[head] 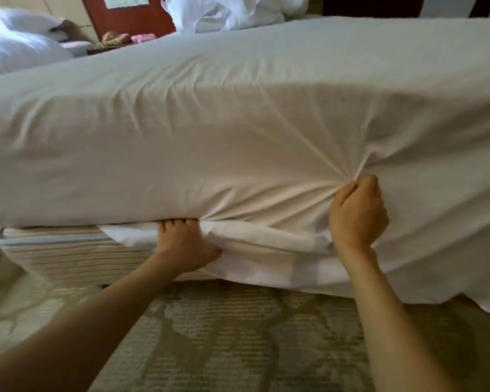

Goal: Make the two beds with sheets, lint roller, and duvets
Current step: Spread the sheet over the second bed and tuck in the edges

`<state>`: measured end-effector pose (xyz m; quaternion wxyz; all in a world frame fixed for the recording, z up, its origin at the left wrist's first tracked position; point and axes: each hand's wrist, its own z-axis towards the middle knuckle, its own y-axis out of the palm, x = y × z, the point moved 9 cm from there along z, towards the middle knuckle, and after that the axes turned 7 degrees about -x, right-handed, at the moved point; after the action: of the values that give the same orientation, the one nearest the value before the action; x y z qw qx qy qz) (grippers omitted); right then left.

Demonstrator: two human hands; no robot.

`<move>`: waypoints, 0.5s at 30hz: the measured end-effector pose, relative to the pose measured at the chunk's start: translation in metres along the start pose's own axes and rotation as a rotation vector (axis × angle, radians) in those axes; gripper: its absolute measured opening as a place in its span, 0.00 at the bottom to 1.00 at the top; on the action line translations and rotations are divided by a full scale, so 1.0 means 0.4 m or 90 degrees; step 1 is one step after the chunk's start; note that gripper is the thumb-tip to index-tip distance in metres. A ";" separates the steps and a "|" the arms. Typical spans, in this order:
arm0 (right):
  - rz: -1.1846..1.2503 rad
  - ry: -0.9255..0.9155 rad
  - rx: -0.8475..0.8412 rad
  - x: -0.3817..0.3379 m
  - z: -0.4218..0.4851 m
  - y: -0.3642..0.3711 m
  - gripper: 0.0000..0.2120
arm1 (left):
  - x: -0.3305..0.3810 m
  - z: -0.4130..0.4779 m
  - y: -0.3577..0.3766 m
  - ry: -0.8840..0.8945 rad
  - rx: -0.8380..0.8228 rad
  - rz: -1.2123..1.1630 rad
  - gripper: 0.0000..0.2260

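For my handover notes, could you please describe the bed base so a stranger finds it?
Find the large white-sheeted mattress. Under its near edge, left of the left hand, sits the bed base. It alone is striped, unlike the plain linen.

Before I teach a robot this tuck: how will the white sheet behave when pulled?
Likely floppy: the sheet bunches in the right hand, creases fanning out. Probably thin and light: its loose edge folds and sags beside the left hand.

Patterned carpet (238,335), red-brown wooden panel (130,21), pink item (143,38)
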<state>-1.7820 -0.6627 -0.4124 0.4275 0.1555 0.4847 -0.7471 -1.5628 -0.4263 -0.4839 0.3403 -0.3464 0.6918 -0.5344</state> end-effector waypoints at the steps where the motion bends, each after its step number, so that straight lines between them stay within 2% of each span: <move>1: -0.001 -0.033 0.017 0.009 -0.005 -0.009 0.11 | 0.002 0.000 -0.001 0.007 -0.001 0.013 0.42; 5: 0.046 -0.083 0.022 0.022 -0.004 0.002 0.11 | -0.002 0.006 0.001 0.007 -0.005 0.041 0.43; 12: 0.160 -0.006 -0.046 0.031 0.007 0.019 0.10 | 0.002 0.003 0.013 -0.031 -0.048 0.048 0.47; 15: 0.243 0.079 -0.041 0.045 0.011 0.016 0.09 | 0.000 0.002 0.009 -0.025 -0.033 0.030 0.47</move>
<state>-1.7865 -0.6764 -0.4257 0.5354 0.2762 0.4954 -0.6258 -1.5624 -0.4260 -0.4877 0.3572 -0.3493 0.7066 -0.5011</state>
